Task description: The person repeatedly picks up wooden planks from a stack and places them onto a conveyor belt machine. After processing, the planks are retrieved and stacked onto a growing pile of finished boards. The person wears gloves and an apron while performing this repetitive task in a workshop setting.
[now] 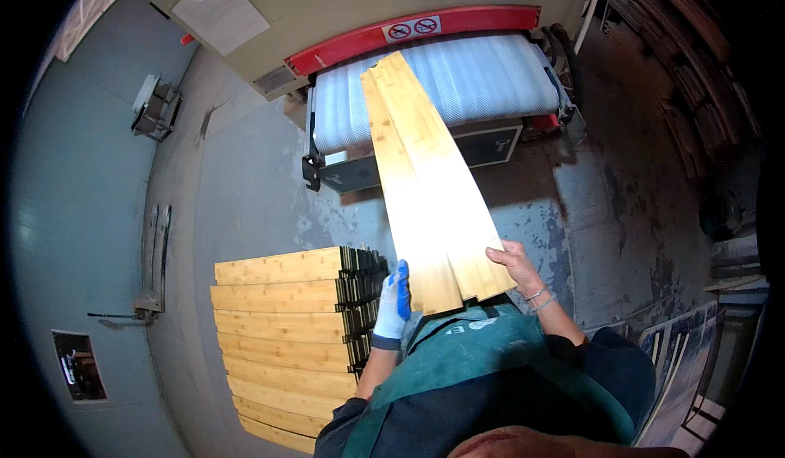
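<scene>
Two boards held side by side, far ends at the belt

The pair of light wooden boards (429, 172) slopes from the person's waist to the blue-white belt (503, 78), far ends over its near half; whether they touch it, I cannot tell. The gloved left hand (394, 303) is clamped on the left edge, its fingers partly hidden; the bare right hand (515, 266) grips the right edge, thumb on top. Good handling here probably means even inward pressure, level wrists, the long seam closed and the staggered ends squared, with fingers well back from the belt. Beneath the belt sits a dark box-like casing (482, 145), its contents hidden. Left of the belt, nearer the person, stands a board stack (282, 325), loose rather than boxed.
</scene>
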The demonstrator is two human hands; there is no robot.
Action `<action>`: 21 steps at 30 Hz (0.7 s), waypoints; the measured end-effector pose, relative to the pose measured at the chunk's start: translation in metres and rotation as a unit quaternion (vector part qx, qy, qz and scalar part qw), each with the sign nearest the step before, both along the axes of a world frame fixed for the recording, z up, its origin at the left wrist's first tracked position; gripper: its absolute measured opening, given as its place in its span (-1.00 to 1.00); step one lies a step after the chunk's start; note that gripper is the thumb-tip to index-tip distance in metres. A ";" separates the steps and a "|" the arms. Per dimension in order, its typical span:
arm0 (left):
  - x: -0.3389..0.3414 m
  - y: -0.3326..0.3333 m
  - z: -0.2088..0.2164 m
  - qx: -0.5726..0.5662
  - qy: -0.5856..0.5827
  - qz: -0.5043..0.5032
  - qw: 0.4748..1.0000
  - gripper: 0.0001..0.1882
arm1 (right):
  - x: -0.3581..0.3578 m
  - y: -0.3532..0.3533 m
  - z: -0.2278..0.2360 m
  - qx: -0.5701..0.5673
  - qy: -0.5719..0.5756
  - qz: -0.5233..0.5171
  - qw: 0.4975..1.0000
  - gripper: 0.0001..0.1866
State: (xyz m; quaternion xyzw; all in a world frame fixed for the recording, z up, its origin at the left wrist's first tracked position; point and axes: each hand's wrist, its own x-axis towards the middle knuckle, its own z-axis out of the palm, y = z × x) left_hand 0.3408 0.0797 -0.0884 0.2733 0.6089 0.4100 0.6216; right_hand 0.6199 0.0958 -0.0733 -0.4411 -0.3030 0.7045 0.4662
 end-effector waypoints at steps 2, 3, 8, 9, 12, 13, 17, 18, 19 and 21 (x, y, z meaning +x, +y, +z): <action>-0.012 0.005 0.010 0.062 0.080 -0.027 0.994 -0.52 | 0.018 -0.001 0.010 0.041 -0.079 0.008 0.996 -0.66; -0.020 0.005 0.014 0.026 0.059 -0.031 0.997 -0.53 | 0.025 -0.002 0.011 0.061 -0.116 0.012 0.991 -0.66; -0.026 0.015 0.016 0.001 0.076 -0.033 0.997 -0.55 | 0.030 -0.011 -0.013 0.030 -0.076 -0.012 0.997 -0.64; -0.027 0.017 0.014 0.020 0.079 -0.030 0.996 -0.56 | 0.022 -0.010 -0.017 0.017 -0.053 -0.012 0.998 -0.63; -0.035 0.030 -0.005 0.056 0.074 -0.020 0.995 -0.56 | 0.003 0.003 -0.026 0.013 -0.023 -0.002 1.000 -0.63; -0.035 0.039 -0.002 0.052 0.073 -0.026 0.996 -0.55 | 0.000 0.012 -0.025 0.017 -0.022 -0.003 1.000 -0.63; -0.060 0.074 -0.019 -0.006 0.055 -0.016 0.998 -0.55 | -0.013 0.051 -0.029 0.021 -0.004 -0.021 1.000 -0.64; -0.068 0.080 -0.034 -0.026 0.014 0.014 0.999 -0.54 | -0.018 0.060 -0.036 0.033 -0.012 -0.016 0.999 -0.65; -0.063 0.093 -0.022 -0.038 0.029 0.012 0.999 -0.54 | -0.018 0.068 -0.042 0.036 -0.019 -0.029 0.999 -0.65; -0.065 0.105 -0.005 0.012 0.098 -0.059 0.993 -0.53 | -0.024 0.084 -0.049 0.041 -0.030 -0.041 0.998 -0.66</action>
